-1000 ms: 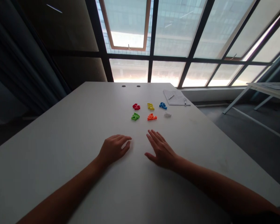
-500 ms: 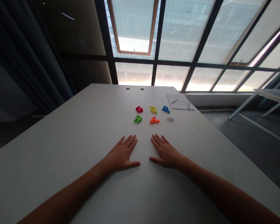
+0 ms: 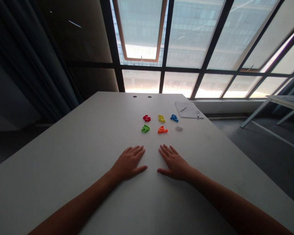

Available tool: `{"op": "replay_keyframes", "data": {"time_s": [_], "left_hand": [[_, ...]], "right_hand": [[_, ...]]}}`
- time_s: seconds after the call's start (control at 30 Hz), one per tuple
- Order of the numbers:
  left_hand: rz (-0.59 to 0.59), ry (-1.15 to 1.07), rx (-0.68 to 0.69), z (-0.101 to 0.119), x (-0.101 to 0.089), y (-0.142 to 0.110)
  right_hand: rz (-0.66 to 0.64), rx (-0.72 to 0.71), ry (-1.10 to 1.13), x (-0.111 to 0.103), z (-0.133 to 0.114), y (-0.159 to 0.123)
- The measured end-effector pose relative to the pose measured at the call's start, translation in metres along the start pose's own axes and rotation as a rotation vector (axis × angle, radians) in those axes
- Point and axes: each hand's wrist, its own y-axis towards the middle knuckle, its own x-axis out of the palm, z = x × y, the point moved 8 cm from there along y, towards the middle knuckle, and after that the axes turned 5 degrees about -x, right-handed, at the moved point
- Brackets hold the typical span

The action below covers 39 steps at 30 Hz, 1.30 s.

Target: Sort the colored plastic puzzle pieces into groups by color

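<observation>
My left hand (image 3: 129, 162) rests on the white table (image 3: 71, 156), holding nothing, its fingers stretched forward and thumb out. My right hand (image 3: 174, 163) mirrors it, palm down with fingers spread. Beyond the fingertips lie small plastic pieces in two rows, too small to name by kind. The near row has a green piece (image 3: 145, 129), an orange piece (image 3: 162, 130) and a whitish clear piece (image 3: 179, 128). Behind them are a red piece (image 3: 146, 118), a yellow piece (image 3: 161, 118) and a blue piece (image 3: 174, 118). Neither hand touches any of them; green and orange are nearest.
Papers (image 3: 189, 110) with two pens lie near the table's right edge. Two round cable holes (image 3: 135, 96) are at the far end. A second table (image 3: 284, 100) stands to the right, a dark curtain (image 3: 39, 58) hangs left, and windows rise behind.
The whole view has shifted slightly, so things appear a little lower. My left hand's fingers have drawn closer together; the right hand and the coloured pieces keep their places on the table.
</observation>
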Motion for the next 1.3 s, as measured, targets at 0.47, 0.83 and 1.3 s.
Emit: {"op": "replay_keyframes", "data": {"time_s": [0.47, 0.83, 1.3], "left_hand": [[0.031, -0.005, -0.023, -0.009, -0.006, 0.004], [0.045, -0.036, -0.031, -0.010, -0.006, 0.003], [0.040, -0.020, -0.007, -0.008, -0.009, 0.004]], "right_hand": [[0.008, -0.003, 0.020, -0.002, 0.001, -0.001], [0.008, -0.012, 0.010, -0.004, -0.002, -0.001], [0.349, -0.096, 0.030, -0.028, 0.014, -0.007]]}}
